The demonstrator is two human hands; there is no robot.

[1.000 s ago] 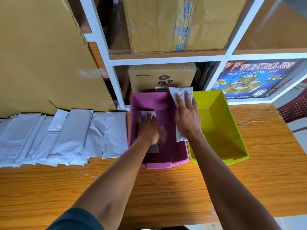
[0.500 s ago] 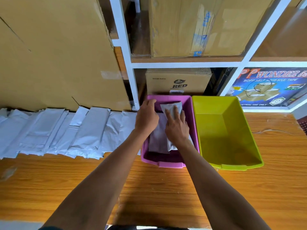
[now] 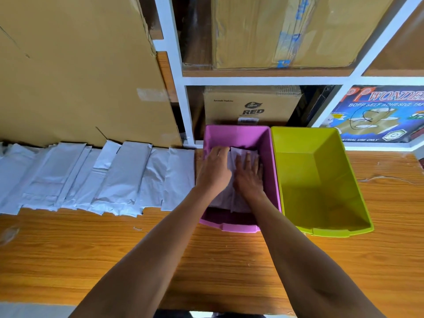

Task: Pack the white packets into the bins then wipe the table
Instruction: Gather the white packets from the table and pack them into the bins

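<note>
Both hands were inside the purple bin [image 3: 241,136], which stood on the wooden table [image 3: 206,260] with its right wall touching the lime-green bin [image 3: 321,230]. The right hand [image 3: 249,177] lay flat, fingers straight and spread, pressing on a white packet [image 3: 241,154] in the purple bin. The left hand [image 3: 214,169] sat just beside it with knuckles up and fingers bent down at the packet's left edge; whether they actually gripped the packet could not be told. More pale packet material showed under and below both hands, against the bin floor. A row of white packets [image 3: 91,177] lay overlapping on the table left of the purple bin, the nearest one reaching the bin's left wall. Behind the row leaned a large cardboard sheet [image 3: 80,72]. Behind the bins stood a white shelf frame [image 3: 263,81] holding cardboard boxes [image 3: 252,106].
</note>
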